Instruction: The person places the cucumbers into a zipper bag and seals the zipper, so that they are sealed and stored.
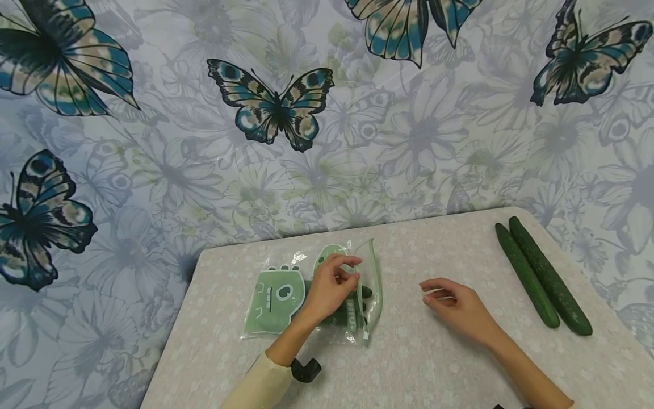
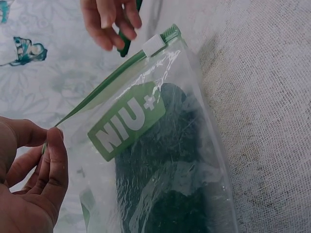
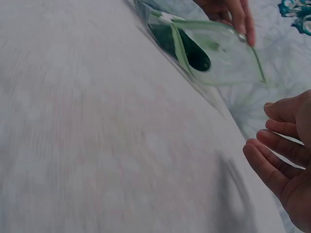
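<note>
A clear zip bag (image 1: 273, 307) with green cartoon prints lies on the table, its green-edged mouth facing right. Between thumb and fingertips my left hand (image 1: 329, 287) pinches the upper edge of that mouth, lifting it so that the bag gapes. Inside, a dark green cucumber (image 3: 194, 54) shows its rounded end at the opening in the right wrist view. The white slider (image 2: 154, 45) sits near one end of the zip strip in the left wrist view. My right hand (image 1: 460, 311) hovers right of the bag, fingers loosely bent, holding nothing.
Two long cucumbers (image 1: 552, 278) lie side by side at the table's right edge. The pale patterned tablecloth (image 1: 403, 363) covers the table. Behind it hangs a floral cloth (image 1: 383, 165) with butterflies. A black band (image 1: 305, 370) is on the left wrist.
</note>
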{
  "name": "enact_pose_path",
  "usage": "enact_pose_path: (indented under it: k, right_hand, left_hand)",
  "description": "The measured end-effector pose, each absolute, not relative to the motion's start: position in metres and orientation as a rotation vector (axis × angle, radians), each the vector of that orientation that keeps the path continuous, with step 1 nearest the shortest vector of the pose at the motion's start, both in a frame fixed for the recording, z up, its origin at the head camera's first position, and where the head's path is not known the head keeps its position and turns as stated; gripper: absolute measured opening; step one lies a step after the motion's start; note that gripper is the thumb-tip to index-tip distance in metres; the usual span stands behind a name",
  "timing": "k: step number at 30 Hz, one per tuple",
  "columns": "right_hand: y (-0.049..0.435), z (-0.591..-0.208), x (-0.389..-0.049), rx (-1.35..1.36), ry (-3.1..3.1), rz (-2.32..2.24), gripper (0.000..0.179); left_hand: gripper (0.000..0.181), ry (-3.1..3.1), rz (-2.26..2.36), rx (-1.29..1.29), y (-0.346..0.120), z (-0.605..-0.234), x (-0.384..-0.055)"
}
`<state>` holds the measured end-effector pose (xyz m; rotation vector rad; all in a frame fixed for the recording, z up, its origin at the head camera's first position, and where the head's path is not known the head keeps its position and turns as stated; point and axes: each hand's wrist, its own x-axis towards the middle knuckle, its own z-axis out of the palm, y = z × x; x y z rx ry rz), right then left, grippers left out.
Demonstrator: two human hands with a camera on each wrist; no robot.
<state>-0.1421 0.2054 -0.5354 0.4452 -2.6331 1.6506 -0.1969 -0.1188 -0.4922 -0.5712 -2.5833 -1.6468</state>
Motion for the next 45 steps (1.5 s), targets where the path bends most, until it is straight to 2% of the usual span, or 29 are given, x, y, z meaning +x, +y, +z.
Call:
enact_pose_path:
  k: [15, 24, 34, 45]
  right_hand:
    - [0.305, -0.52, -0.09, 0.041, -2.801, 0.824, 0.045]
    - [0.346, -0.514, -0.081, -0.208, -2.882, 0.407, 0.052]
    - [0.358, -0.528, -0.079, -0.317, -3.006, 0.378, 0.052]
    - [0.364, -0.521, -0.077, -0.246, -2.685, 0.656, 0.042]
  left_hand:
    - [0.028, -2.563, -1.626, -0.57, -0.126, -0.498, -0.199]
    - [0.028, -2.535, -1.667, -0.516, -0.136, -0.498, -0.199]
    - [0.029, -2.574, -1.526, -0.477, -0.149, -0.502, -0.201]
    - [0.029, -2.608, -1.469, -0.453, -0.157, -0.502, -0.2]
